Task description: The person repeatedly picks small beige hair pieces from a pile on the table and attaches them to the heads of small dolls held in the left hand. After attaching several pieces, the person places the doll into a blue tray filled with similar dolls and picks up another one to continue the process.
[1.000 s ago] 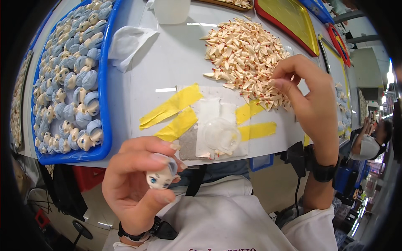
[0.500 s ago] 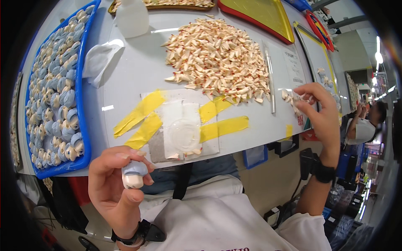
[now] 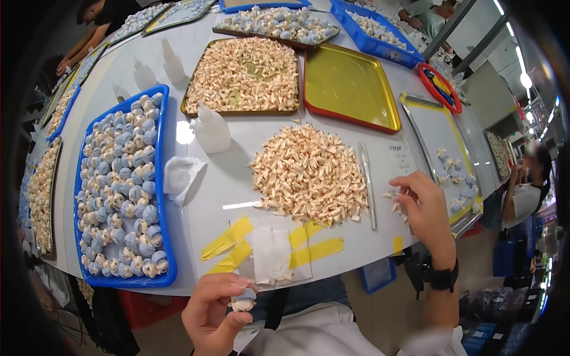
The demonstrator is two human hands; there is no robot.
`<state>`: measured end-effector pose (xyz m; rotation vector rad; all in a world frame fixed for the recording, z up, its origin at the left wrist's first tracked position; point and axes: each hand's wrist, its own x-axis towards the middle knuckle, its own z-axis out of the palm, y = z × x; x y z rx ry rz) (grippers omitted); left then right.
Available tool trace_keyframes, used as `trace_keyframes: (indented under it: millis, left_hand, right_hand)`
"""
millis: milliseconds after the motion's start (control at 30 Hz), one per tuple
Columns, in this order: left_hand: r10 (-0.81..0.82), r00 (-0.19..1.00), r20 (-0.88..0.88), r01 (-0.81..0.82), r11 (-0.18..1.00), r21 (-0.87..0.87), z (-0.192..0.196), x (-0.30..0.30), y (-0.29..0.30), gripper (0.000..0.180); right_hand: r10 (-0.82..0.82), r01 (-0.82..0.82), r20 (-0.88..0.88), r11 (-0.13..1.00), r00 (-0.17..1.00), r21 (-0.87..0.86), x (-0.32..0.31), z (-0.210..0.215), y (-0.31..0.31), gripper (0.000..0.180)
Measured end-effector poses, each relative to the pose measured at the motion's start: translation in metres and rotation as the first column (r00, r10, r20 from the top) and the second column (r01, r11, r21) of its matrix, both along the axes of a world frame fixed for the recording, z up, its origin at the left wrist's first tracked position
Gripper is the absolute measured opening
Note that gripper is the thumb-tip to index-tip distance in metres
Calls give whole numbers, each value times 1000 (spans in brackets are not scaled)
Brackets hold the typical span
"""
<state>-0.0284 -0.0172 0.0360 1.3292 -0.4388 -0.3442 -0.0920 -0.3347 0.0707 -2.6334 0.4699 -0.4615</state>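
Between the thumb and fingers of my left hand (image 3: 215,314) is a small doll head (image 3: 243,302) with a pale face and a light blue top. It is held above the table's front edge. My right hand (image 3: 426,213) is at the right of the table, its thumb and forefinger curved and apart. Several small cream pieces (image 3: 396,206) lie by its fingertips, partly hidden by the hand. In the middle is a big heap of cream pointed pieces with reddish tips (image 3: 312,175). A white pad (image 3: 272,252) is fixed near the front edge with yellow tape (image 3: 317,252).
On the left, a blue tray (image 3: 170,249) holds many doll heads. A white bottle (image 3: 211,130) and a cloth (image 3: 181,178) stand beside it. Behind are a tray of cream pieces (image 3: 240,74) and a yellow tray (image 3: 350,86). A metal rod (image 3: 368,187) lies right of the heap.
The view has tilted up, showing more of the table's far side. My left hand still holds the doll head, now turned differently. My right hand stays by the small cream pieces.
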Motion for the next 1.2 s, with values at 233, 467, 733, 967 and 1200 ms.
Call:
trace_keyframes:
  millis: [233, 467, 733, 967, 1200]
  left_hand:
    - [-64, 997, -49, 60, 995, -83, 6, 4, 2, 29]
    - [-69, 982, -177, 40, 986, -161, 7, 6, 13, 32]
    - [-5, 991, -132, -29, 966, -257, -11, 12, 16, 23]
    - [105, 965, -240, -130, 987, -93, -2, 5, 12, 40]
    - [-4, 990, -141, -18, 988, -151, -13, 10, 13, 38]
  right_hand:
    - [-143, 99, 195, 970, 970, 220, -7, 23, 13, 9]
    - [-59, -20, 236, 947, 970, 320, 7, 32, 54, 10]
    - [56, -143, 204, 886, 977, 441, 27, 29, 104, 7]
    - [393, -368, 24, 836, 919, 408, 46, 23, 123, 17]
    - [437, -431, -40, 896, 898, 110, 51, 19, 134, 22]
